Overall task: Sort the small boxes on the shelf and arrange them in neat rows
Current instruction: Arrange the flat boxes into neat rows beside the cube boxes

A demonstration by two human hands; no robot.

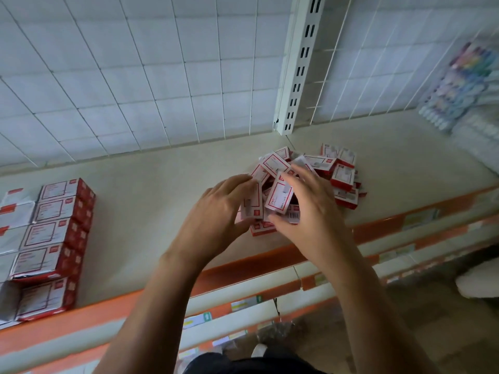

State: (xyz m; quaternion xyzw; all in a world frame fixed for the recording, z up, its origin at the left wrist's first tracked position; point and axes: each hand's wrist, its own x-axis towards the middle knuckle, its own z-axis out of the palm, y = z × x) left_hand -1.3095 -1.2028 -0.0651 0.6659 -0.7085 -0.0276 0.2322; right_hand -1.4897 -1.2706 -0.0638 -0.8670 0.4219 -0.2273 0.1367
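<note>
Stacked cartons (54,233) sit far left on the shelf (162,190). Mid-shelf, I see the left hand (216,209) and right hand (310,211) curled round a clump of small boxes (343,174) at the loose heap's near side. The clump is unevenly squeezed, so one could squirt out over the front edge.

Heap of small boxes (342,177) sits right of centre on the shelf (162,190), tumbled over one another; left hand (213,211) and right hand (313,214) side by side at its near edge, each clasping boxes. Far left, cartons (54,230) run front to back. Wire grid (135,76) behind, slotted upright (299,68) behind the heap, pen packs (464,76) far right, lower shelves (243,300) below
</note>
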